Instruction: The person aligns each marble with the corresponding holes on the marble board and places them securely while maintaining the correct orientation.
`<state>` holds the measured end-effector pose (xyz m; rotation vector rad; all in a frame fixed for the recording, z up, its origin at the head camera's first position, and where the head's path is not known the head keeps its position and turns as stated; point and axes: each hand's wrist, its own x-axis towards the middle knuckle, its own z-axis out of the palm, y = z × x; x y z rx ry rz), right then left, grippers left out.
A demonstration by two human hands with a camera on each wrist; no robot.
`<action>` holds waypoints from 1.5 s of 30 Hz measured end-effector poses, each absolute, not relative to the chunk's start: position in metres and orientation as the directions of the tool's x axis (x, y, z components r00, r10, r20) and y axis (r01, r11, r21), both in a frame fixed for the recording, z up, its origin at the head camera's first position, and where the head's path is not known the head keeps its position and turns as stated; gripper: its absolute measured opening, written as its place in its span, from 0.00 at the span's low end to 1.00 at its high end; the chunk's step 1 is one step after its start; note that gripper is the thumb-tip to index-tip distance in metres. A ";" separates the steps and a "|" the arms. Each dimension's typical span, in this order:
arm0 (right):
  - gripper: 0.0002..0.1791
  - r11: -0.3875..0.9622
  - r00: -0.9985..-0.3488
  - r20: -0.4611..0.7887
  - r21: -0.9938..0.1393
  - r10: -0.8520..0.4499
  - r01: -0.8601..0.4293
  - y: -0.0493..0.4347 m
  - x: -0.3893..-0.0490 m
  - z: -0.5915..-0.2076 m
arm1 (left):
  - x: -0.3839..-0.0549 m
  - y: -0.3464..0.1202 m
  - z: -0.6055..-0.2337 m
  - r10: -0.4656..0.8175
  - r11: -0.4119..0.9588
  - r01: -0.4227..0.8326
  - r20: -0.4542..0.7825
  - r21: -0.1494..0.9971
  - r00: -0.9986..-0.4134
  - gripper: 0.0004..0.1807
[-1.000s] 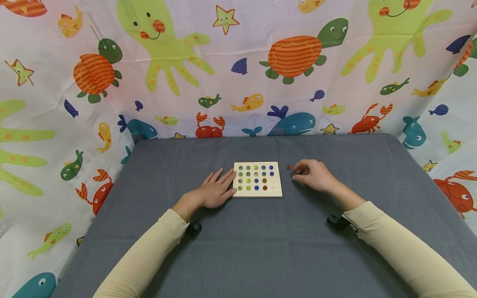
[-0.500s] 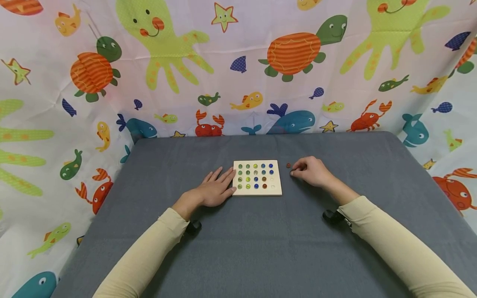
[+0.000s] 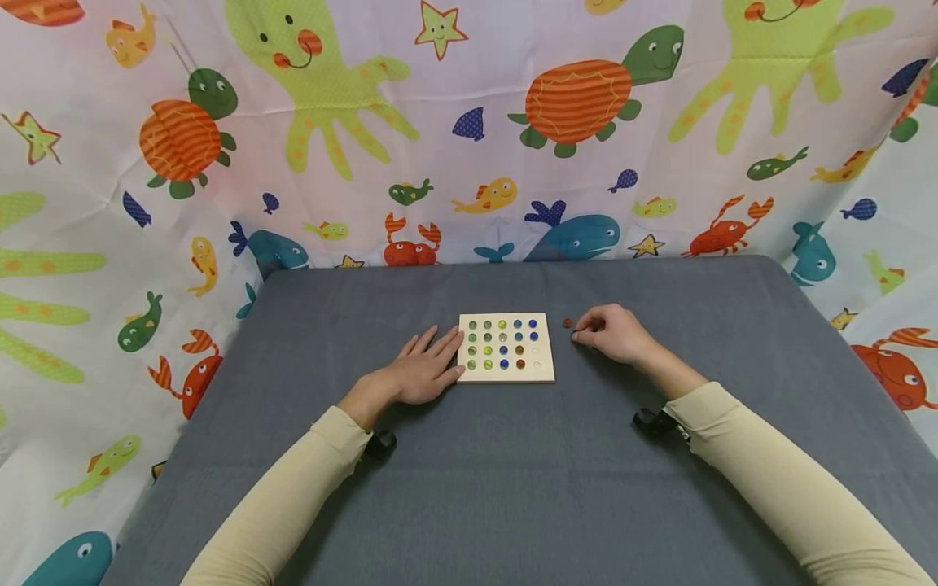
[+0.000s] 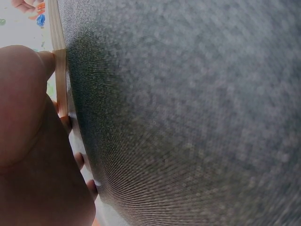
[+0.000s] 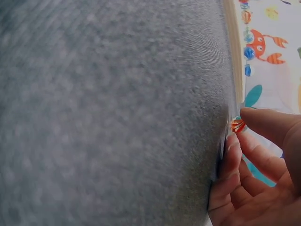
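A pale wooden board (image 3: 544, 376) lies flat on the table, with rows of glass marbles in green, yellow, blue and brown-red sitting in its hollows. Two hollows at its right side hold no marble. My left hand (image 3: 423, 371) rests at the board's left edge, fingers straight and spread, fingertips and thumb on the wood. To the right of the board, my right hand (image 3: 615, 332) pinches a marble close over the cloth. In the right wrist view this marble (image 5: 238, 125) shows as clear glass with orange swirls, between thumb and forefinger. Another reddish marble (image 3: 567, 323) lies just beyond the fingertips.
A dark grey cloth (image 3: 484, 488) covers the table. Behind it and along both sides hangs a white curtain (image 3: 440, 98) printed with sea animals. Dark wrist cameras are strapped beneath both sleeves.
My right hand has shifted slightly, its fingertips closing in on the marble beneath them, which now shows less in the head view. The left hand stays put at the board.
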<state>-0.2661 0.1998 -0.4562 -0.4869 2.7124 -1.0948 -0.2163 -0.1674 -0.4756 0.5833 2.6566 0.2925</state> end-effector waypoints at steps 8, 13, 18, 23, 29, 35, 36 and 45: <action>0.11 0.589 -0.921 -0.108 -0.794 -0.375 -0.147 0.203 -0.262 -0.449 | -0.216 -0.167 -0.475 0.441 0.889 0.354 -0.339 0.290 -0.831 0.38; 0.13 0.552 -0.918 -0.108 -0.823 -0.381 -0.132 0.203 -0.257 -0.444 | -0.216 -0.167 -0.475 0.440 0.890 0.351 -0.338 0.292 -0.832 0.38; 0.14 0.522 -0.912 -0.088 -0.840 -0.401 -0.149 0.197 -0.250 -0.437 | -0.215 -0.166 -0.472 0.439 0.889 0.350 -0.334 0.295 -0.834 0.39; 0.14 0.511 -0.901 -0.067 -0.841 -0.428 -0.180 0.190 -0.247 -0.435 | -0.214 -0.164 -0.469 0.437 0.891 0.350 -0.339 0.288 -0.833 0.39; 0.13 0.491 -0.895 -0.059 -0.851 -0.442 -0.186 0.185 -0.246 -0.437 | -0.213 -0.163 -0.466 0.436 0.894 0.355 -0.352 0.273 -0.828 0.38; 0.12 0.489 -0.890 -0.047 -0.848 -0.454 -0.204 0.180 -0.246 -0.442 | -0.211 -0.163 -0.464 0.436 0.895 0.355 -0.355 0.271 -0.827 0.38; 0.11 0.491 -0.890 -0.044 -0.846 -0.454 -0.209 0.178 -0.247 -0.442 | -0.212 -0.163 -0.465 0.436 0.894 0.354 -0.353 0.274 -0.828 0.38; 0.09 0.513 -0.874 -0.027 -0.818 -0.486 -0.260 0.164 -0.246 -0.447 | -0.215 -0.165 -0.472 0.440 0.890 0.356 -0.330 0.284 -0.835 0.38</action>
